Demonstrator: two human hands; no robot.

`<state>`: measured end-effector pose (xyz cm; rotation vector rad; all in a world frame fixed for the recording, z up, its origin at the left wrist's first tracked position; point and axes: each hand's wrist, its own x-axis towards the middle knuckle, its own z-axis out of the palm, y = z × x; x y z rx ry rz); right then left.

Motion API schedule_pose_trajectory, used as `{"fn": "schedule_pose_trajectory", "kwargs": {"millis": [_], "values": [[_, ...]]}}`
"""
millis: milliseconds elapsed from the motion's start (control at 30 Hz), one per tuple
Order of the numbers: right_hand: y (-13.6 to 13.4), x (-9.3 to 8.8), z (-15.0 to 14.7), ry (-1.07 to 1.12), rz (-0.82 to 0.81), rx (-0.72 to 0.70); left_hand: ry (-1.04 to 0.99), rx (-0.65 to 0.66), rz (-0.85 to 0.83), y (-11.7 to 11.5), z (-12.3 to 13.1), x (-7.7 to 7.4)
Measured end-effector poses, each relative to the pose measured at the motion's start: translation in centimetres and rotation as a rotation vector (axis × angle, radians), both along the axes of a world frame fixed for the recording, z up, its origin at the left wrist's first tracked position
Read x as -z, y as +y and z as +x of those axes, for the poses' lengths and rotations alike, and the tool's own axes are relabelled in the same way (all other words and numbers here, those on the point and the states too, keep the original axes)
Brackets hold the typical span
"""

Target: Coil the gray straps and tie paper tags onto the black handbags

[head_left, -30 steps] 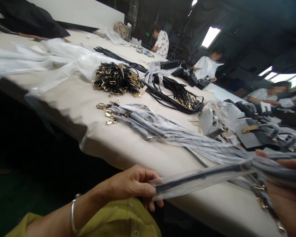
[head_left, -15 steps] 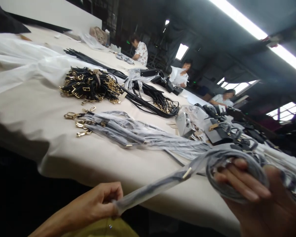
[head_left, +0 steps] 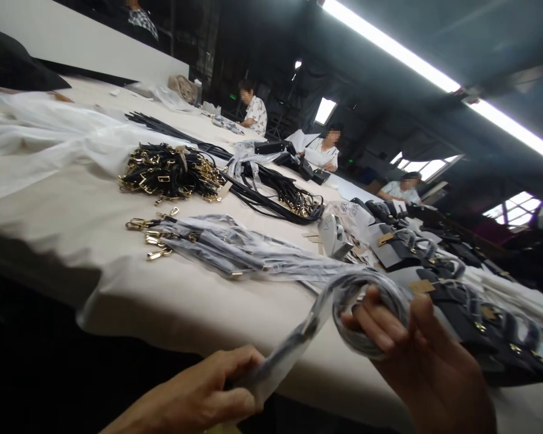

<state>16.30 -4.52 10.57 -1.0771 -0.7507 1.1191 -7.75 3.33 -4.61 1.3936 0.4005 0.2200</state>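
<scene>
- At the near edge of the desk [head_left: 163, 301], the left hand [head_left: 212, 389] is clamped on the loose length of a film-wrapped strap [head_left: 294, 340].
- Across from it, the right hand [head_left: 428, 361] grips that strap's coiled part, fingers through the loop, thumb outside.
- Behind the hands, more wrapped straps [head_left: 221, 247] lie on the desk, gold clasps [head_left: 158, 254] at one end.
- Off to the right sit dark handbags [head_left: 461, 319].
- Farther back rests a tied black bundle [head_left: 163, 172] with gold buckles.
- Beyond that, a person in a patterned shirt [head_left: 257, 114] is at the desk's far side.
</scene>
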Motion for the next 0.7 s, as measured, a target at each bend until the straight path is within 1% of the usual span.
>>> {"fn": "schedule_pose_trajectory", "kwargs": {"millis": [33, 100, 167, 233, 300, 333, 367, 433, 467, 533, 600, 633, 700], "values": [[0.2, -0.1, -0.2, -0.027, 0.035, 0.036, -0.031, -0.029, -0.031, -0.4, 0.9, 0.3], [0.7, -0.1, -0.6, -0.121, 0.151, 0.158, -0.081, -0.085, -0.120, -1.3, 2.6, 1.4], [1.1, 0.3, -0.8, -0.241, 0.260, 0.292, -0.119, -0.094, -0.174, -1.9, 3.8, 2.5], [1.5, 1.5, -0.8, -0.379, 0.334, 0.392, -0.156, -0.072, -0.165, -2.3, 4.4, 3.0], [1.6, 3.1, -0.6, -0.603, 0.359, 0.431, -0.194, -0.051, -0.157, -2.4, 4.3, 2.7], [1.6, 4.1, -0.5, -0.763, 0.357, 0.413, -0.205, -0.049, -0.160, -2.3, 3.9, 2.3], [1.6, 5.0, -0.3, -0.938, 0.356, 0.366, -0.209, -0.056, -0.160, -2.1, 3.4, 1.6], [1.6, 6.6, -0.1, -1.261, 0.362, 0.192, -0.190, -0.099, -0.123, -1.4, 1.9, -0.1], [1.7, 7.2, 0.0, -1.381, 0.382, 0.095, -0.166, -0.125, -0.069, -1.0, 1.1, -1.0], [1.8, 7.9, -0.1, -1.545, 0.418, -0.077, -0.070, -0.172, 0.093, -0.2, -0.4, -2.7], [2.0, 8.3, -0.3, -1.658, 0.407, -0.207, 0.076, -0.191, 0.262, 0.6, -1.5, -4.1], [2.1, 8.4, -0.5, -1.700, 0.393, -0.264, 0.152, -0.195, 0.334, 0.9, -1.8, -4.5], [2.1, 8.8, -0.8, -1.745, 0.349, -0.377, 0.263, -0.210, 0.467, 1.5, -2.0, -4.9]]}}
